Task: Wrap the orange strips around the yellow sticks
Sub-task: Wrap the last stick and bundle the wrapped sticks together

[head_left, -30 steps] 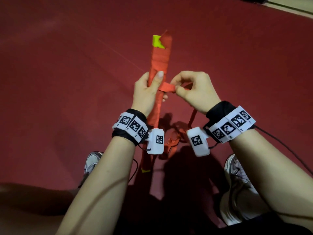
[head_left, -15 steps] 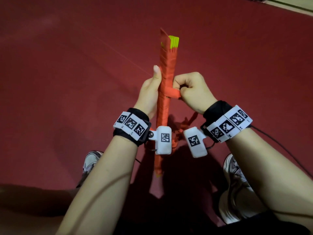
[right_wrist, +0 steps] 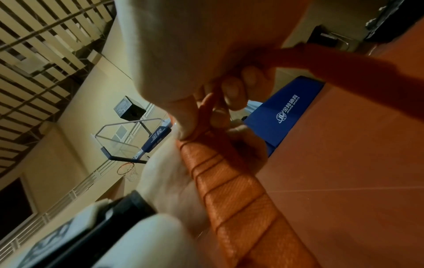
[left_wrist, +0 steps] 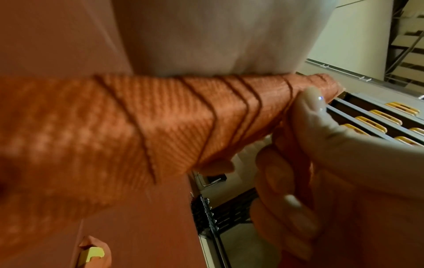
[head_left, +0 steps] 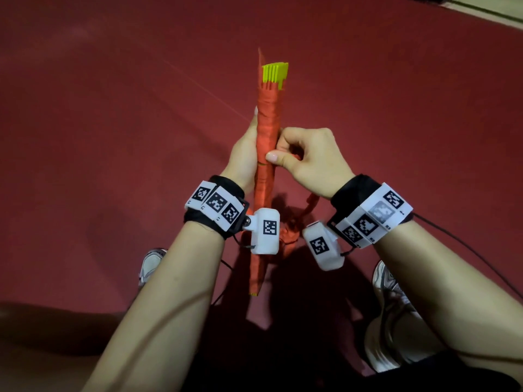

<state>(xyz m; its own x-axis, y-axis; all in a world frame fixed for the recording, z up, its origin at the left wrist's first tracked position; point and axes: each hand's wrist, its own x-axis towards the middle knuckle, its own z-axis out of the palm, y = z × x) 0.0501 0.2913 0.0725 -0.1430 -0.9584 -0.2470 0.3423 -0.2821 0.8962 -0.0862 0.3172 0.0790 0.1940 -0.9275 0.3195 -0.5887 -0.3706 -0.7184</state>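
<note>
Nearest the person, two grey-and-white trainers (head_left: 393, 301) stood on the dark red sports floor (head_left: 99, 123), with the loose tail of the orange fabric strip (head_left: 310, 202) trailing down between the wrists toward a bunched heap by the feet. Above that, the left hand (head_left: 243, 154) was wrapped around the bundle of yellow flat plastic sticks (head_left: 274, 73), its thumb lying up along the wound orange surface, while the right hand (head_left: 314, 159) was curled tight on the strip, thumb pressed against the bundle at the newest turn. Compared with a second before, the bundle had been rotated: the yellow tip, then seen side-on, now showed its stacked edges, and the short stretch of strip that had bridged the gap between the hands was gone, drawn flat against the bundle. That suggested one more turn had just been laid, and the wrap now covered nearly the whole length, leaving bare yellow only at the far tip and a sliver at the near end. Further turns would probably work down toward the near end, where the wrist cameras sat close to the bundle and the tail could snag on them. Beyond the hands, the floor lay open on every side, a pale boundary line (head_left: 486, 9) crossing only the far right corner.
</note>
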